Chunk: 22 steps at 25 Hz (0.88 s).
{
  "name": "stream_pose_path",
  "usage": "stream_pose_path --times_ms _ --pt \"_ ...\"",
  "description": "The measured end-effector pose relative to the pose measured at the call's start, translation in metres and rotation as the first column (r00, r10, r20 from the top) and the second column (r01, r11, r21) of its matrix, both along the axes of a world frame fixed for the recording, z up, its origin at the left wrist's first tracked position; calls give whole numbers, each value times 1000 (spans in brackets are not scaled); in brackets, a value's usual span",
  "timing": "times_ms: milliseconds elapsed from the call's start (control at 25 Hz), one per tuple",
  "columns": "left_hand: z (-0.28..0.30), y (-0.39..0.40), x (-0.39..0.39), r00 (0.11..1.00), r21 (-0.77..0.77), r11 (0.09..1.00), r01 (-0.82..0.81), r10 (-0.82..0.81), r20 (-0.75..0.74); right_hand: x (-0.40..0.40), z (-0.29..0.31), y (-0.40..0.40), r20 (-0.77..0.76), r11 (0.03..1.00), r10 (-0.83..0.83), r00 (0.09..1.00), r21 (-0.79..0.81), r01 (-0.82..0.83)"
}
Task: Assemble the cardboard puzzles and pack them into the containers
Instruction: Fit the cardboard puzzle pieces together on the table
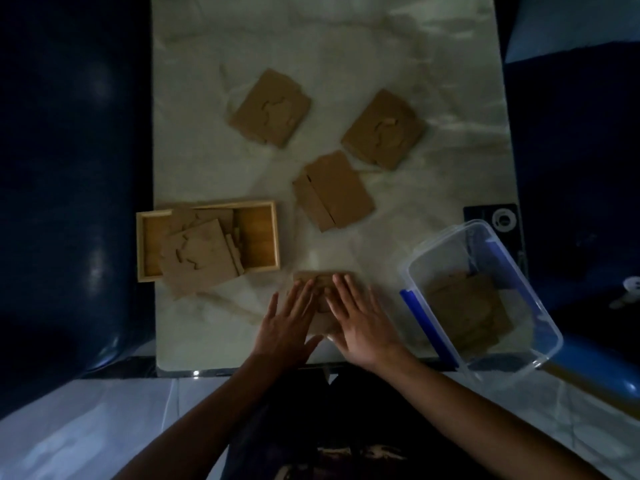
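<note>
A brown cardboard puzzle (320,279) lies flat near the table's front edge. My left hand (285,322) and my right hand (362,323) rest palm-down on it with fingers spread, covering most of it. Three more cardboard puzzles lie farther back: one at back left (270,108), one at back right (383,129), one in the middle (332,190) with its two pieces slightly apart. A wooden tray (273,237) at the left holds several cardboard puzzles (201,254), partly overhanging its front rim. A clear plastic container (446,237) at the right holds cardboard puzzles (467,306).
The pale marble-patterned table (214,323) is narrow, with dark blue seating (69,202) on both sides. The plastic container overhangs the table's front right corner, and its blue clip (426,327) faces my right hand. A dark object (498,220) lies behind the container.
</note>
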<state>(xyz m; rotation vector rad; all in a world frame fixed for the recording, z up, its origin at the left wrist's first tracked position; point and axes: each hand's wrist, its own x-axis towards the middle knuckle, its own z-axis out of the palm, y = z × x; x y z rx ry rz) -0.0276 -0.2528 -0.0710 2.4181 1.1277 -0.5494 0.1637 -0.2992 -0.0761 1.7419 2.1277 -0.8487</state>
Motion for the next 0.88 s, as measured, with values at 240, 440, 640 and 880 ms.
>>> stream_pose_path --times_ms 240,440,640,880 --pt "-8 17 -11 994 35 999 5 -8 112 -1 -7 -7 3 998 -31 1000 63 30" --pt "-32 13 -11 989 45 999 20 -27 147 -19 -18 -7 -36 970 -179 983 161 182" --pt "-53 8 -16 978 85 996 -12 -6 209 -23 -41 -6 2 931 -267 964 260 258" --pt "-64 6 -17 973 150 989 -1 -33 226 -24 -54 -9 13 912 -273 962 320 255"
